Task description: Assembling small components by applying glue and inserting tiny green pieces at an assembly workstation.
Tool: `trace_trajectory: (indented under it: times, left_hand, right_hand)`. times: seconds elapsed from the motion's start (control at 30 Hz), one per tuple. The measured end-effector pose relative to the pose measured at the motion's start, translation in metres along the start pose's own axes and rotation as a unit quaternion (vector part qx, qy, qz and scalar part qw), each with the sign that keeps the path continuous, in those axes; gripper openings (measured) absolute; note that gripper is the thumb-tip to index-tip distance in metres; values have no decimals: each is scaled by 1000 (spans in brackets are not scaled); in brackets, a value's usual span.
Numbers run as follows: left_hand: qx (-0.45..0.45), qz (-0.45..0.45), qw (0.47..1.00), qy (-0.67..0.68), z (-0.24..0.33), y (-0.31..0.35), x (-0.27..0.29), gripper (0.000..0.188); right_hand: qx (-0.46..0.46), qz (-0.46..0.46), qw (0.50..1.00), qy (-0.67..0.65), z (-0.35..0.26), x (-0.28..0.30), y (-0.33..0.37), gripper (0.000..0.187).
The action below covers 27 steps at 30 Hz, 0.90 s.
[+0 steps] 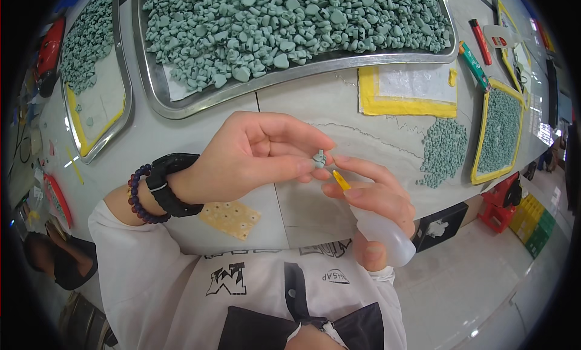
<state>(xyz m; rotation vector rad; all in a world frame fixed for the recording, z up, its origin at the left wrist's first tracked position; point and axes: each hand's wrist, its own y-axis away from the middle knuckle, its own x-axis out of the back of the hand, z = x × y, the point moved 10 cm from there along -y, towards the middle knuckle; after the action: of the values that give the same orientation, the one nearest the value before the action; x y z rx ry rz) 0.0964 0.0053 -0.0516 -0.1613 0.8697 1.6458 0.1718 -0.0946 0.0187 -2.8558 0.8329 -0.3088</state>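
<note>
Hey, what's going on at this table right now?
A person's left hand pinches a small grey-green piece between its fingertips. The right hand holds a small squeeze bottle, its yellow nozzle pointing up just beneath the piece. Behind, a metal tray is heaped with similar pieces, and more lie loose in a pile to the right.

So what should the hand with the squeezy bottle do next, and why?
Probably squeeze gently. The right hand holds the translucent plastic bottle with its yellow nozzle just below the small grey-green piece pinched in the left hand, seemingly not quite touching.
</note>
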Motion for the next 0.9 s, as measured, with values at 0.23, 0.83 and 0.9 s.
trace_trajectory:
  times: [0.23, 0.83, 0.9]
  left_hand:
    - [1, 3, 1000, 1, 0, 0, 1, 29]
    - [6, 29, 1000, -3, -4, 1, 2, 30]
    - [6, 26, 1000, -11, -5, 0, 1, 30]
  right_hand:
    - [4, 5, 1000, -10, 0, 1, 0, 48]
    - [60, 0, 963, 262, -6, 26, -9, 30]
    - [70, -15, 937, 342, 5, 25, -17, 30]
